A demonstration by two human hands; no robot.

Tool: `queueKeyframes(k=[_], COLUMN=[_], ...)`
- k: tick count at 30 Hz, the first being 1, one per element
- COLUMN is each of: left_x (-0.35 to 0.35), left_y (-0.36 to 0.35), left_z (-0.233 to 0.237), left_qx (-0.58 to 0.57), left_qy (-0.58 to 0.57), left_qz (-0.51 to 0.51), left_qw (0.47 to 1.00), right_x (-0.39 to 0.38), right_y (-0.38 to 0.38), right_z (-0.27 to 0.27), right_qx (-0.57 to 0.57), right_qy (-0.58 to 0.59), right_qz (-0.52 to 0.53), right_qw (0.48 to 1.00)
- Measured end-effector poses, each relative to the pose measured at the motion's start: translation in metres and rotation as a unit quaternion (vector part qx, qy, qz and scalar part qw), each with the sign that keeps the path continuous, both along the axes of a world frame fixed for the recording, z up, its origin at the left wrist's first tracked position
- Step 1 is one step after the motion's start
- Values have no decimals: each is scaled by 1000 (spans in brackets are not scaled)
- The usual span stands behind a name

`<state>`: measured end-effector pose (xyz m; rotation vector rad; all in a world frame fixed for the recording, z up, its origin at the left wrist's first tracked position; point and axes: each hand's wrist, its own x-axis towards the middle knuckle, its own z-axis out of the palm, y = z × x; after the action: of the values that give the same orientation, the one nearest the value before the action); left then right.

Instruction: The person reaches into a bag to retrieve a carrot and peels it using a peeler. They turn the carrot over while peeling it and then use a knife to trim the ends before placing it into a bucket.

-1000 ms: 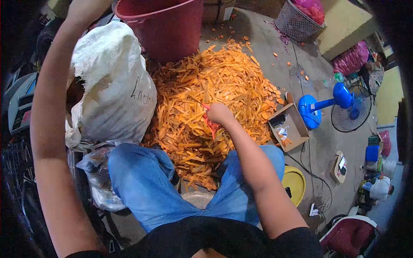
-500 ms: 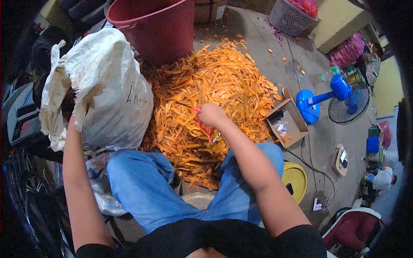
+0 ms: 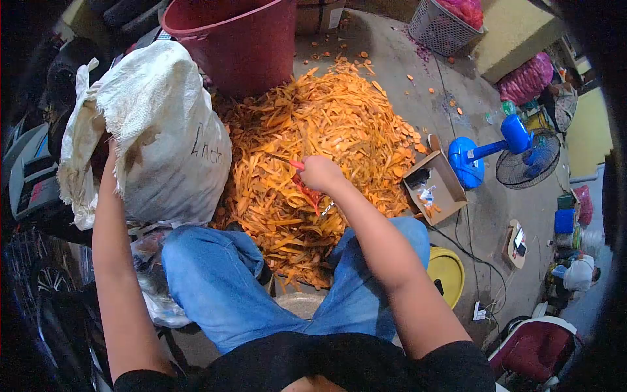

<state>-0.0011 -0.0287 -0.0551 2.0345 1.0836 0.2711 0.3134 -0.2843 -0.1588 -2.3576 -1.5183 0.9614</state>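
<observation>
Grey concrete floor [image 3: 405, 72] spreads under a broad pile of orange peelings and slices [image 3: 353, 130], which fills the middle of the view. Clock places run from that pile's centre, with 12 straight ahead. At about 11 o'clock a dark red tub [image 3: 238, 46] stands against the pile's far edge; a grey lattice basket [image 3: 441, 29] is at 1. An open cardboard box [image 3: 450, 176] lies at 3, just beside the pile, with a blue fan [image 3: 464, 160] past it, toward 2 to 3. A yellow round lid [image 3: 455, 274] shows at 4, near the person's right knee.

The right hand [image 3: 320, 175] is closed in a fist over the pile, clamped on a red-handled knife [image 3: 281, 159]. The knife's long axis runs nearly crosswise, its narrow dark blade pointing between 9 and 10 o'clock. Below the fist is a red piece [image 3: 309, 195] with a silvery end toward 5; whether it joins the knife, I cannot tell.

A white woven sack [image 3: 173, 130], marked with dark lettering, bulges at 9 to 10 o'clock, its long axis roughly upright and its frayed mouth turned toward 8. The left hand [image 3: 111, 150] reaches into that mouth; its fingers are hidden, so their grip cannot be told.
</observation>
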Motion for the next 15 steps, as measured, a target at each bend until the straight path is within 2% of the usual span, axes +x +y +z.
queueKeyframes(k=[15], left_x=[-7], left_y=[-1], left_z=[8], left_qx=[-21], left_qy=[-11], left_qz=[17], left_qw=[1000], right_x=[-1], right_y=[4], right_z=[2], right_qx=[-24], right_qy=[1], right_qz=[-5], right_qw=[1000])
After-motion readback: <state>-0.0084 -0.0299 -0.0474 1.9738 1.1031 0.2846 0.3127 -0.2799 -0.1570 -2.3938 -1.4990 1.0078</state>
